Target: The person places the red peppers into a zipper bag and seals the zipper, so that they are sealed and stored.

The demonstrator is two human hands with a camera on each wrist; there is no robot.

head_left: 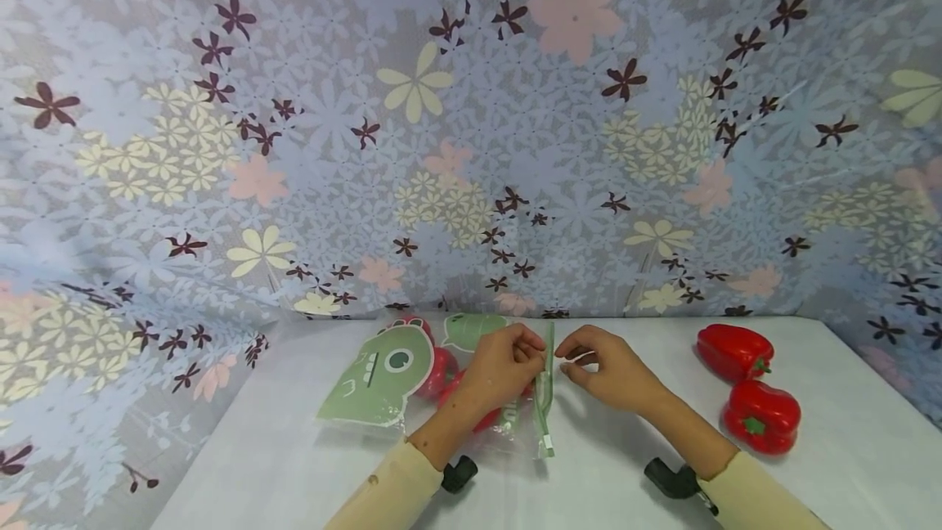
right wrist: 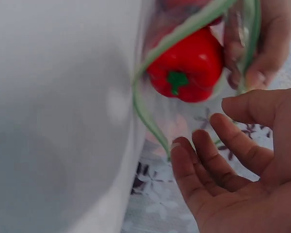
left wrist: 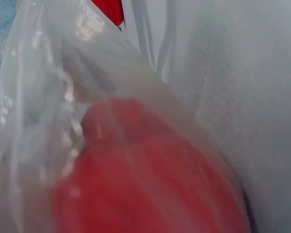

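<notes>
1. Green-rimmed, clear plastic zip bag with a cartoon print (head_left: 393, 391) is lying left of centre on the white table (head_left: 596, 473), its length seemingly running left to right.
2. Its mouth is gaping rightward, facing the person's right hand (head_left: 614, 366); the left hand (head_left: 500, 366) is nearer, thumb and fingers pinching the green rim (head_left: 547, 383).
3. Just beside that rim, the right hand is hovering, fingers loosely curved, thumb apart, holding nothing visible; whether a fingertip is touching, one cannot tell.
4. Inside, a glossy red bell pepper (right wrist: 194, 68) is pointing its green stem (right wrist: 176, 81) toward the opening.
5. Two loose red bell peppers (head_left: 761, 417) are resting farther right.
</notes>
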